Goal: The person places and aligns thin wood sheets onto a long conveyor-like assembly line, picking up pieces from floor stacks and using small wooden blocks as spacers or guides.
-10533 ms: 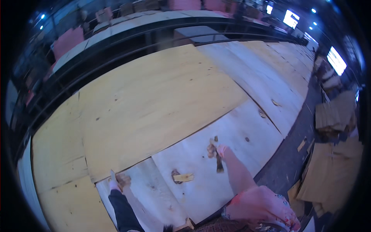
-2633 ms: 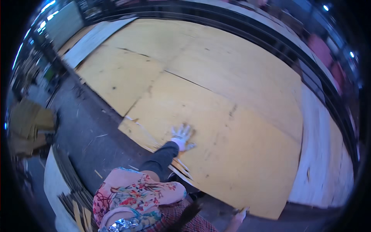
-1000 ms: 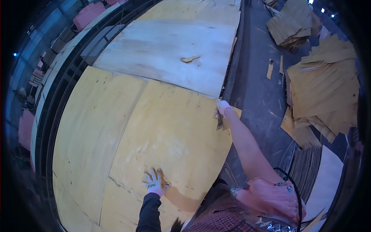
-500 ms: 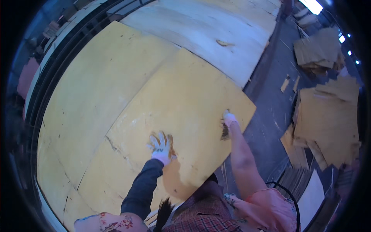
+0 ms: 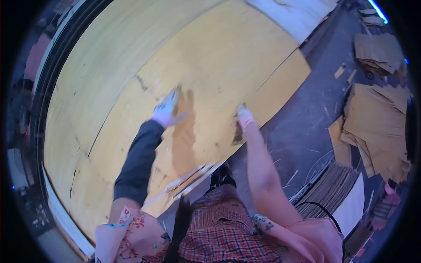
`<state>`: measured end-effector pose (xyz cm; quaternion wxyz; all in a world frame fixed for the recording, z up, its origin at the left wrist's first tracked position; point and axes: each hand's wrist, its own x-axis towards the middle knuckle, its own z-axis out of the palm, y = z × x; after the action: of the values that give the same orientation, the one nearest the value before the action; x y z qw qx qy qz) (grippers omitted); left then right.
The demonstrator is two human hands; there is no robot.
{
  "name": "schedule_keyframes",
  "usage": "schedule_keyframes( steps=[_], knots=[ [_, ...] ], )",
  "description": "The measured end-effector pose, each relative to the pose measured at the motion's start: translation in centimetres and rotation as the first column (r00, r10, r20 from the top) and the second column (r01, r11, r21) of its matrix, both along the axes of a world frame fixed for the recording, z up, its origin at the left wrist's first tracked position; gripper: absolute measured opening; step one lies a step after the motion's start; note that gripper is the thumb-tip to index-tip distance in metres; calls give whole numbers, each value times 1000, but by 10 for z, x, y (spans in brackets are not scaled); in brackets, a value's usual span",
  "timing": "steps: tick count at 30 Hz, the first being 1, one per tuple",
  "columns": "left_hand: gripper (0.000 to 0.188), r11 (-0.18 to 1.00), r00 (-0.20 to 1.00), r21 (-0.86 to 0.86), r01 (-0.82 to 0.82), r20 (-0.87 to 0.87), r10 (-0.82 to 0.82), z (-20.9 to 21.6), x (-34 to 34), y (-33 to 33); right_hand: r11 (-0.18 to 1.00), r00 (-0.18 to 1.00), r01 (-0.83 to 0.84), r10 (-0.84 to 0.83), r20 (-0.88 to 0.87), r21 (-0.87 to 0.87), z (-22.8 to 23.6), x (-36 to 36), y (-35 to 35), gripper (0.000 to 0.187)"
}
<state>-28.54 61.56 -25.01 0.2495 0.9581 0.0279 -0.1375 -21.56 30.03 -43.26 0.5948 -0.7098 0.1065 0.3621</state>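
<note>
Broad yellowish wood veneer sheets (image 5: pixel 206 65) lie overlapping in front of me. My left hand (image 5: pixel 166 109), in a pale work glove, is over the sheet's near part; its fingers are stretched out, thumb apart, somewhat blurred, with a long shadow beside it. Near the sheet's right edge, my right hand (image 5: pixel 244 117), also gloved, has its fingers curled closed; what they hold is hidden. A dark brown patch (image 5: pixel 237 135) shows beneath that hand; I cannot tell whether it is a shadow. From the far edge a thin dark line (image 5: pixel 276 73) runs through the veneer toward my right hand.
Stacks of veneer pieces (image 5: pixel 375 127) lie on the grey floor (image 5: pixel 289 131) at the right. A bundle of thin strips (image 5: pixel 326 186) is nearer me. A whiter sheet (image 5: pixel 302 17) lies beyond the yellow one. Dark rails (image 5: pixel 48 87) run along the left.
My view has shifted toward the near side. My right hand has moved nearer me along the veneer, and the thin line now shows behind it. My left hand has moved left across the sheet.
</note>
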Motion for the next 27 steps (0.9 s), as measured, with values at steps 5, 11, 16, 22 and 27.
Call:
schedule_keyframes(
  steps=[5, 11, 16, 22, 27],
  knots=[
    [94, 903, 953, 359, 235, -266, -142, 33, -209, 50, 984, 895, -15, 92, 436, -176, -40, 32, -54, 38],
    [97, 890, 949, 414, 189, -309, -57, -1, -254, 63, 899, 868, 434, -435, -240, -61, 48, -57, 47, 35],
    [97, 935, 956, 319, 155, -288, -60, 0, -269, 80, 901, 890, 410, -429, -157, -140, 47, -162, 131, 42],
    [93, 966, 974, 219, 141, -207, -95, -26, -262, 82, 678, 861, -291, 493, 124, -675, 29, -281, 167, 32],
    [92, 909, 972, 384, 162, -222, -80, -2, -249, 68, 531, 757, -355, 646, 97, -770, 102, -374, 226, 26]
  ],
)
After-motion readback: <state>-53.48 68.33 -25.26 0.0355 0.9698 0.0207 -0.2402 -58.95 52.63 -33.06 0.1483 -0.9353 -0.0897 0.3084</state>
